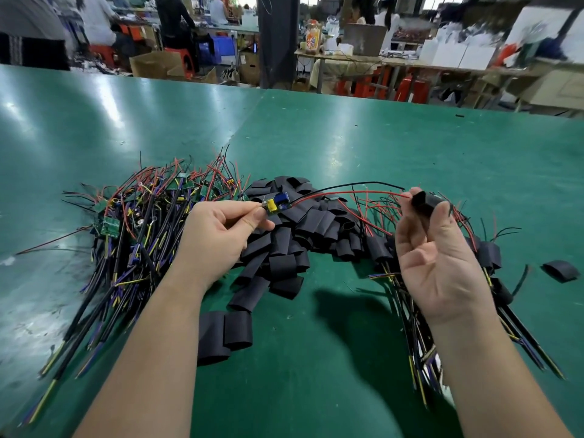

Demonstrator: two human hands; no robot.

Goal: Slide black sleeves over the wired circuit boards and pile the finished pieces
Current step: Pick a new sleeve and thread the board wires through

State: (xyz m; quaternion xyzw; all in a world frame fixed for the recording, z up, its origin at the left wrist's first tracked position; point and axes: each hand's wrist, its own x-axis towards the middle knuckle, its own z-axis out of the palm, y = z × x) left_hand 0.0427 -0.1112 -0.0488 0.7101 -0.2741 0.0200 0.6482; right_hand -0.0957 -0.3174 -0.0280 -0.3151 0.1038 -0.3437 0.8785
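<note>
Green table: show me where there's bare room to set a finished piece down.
Bare table lies wide open beyond all three heaps, toward the far edge, and nearer you between the two stray sleeves and the finished pieces on the right. Crowded: the wired boards on the left, the sleeve heap in the middle.

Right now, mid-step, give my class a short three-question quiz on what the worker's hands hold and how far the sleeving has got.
1. True or false: the left hand pinches a circuit board.
2. The right hand holds: A) a black sleeve; B) scissors; C) a tape roll.
3. Short answer: is the sleeve over the board yet?
Key: 1 true. 2 A. 3 No; the board is bare, and its red wire only stretches toward the sleeve.
</note>
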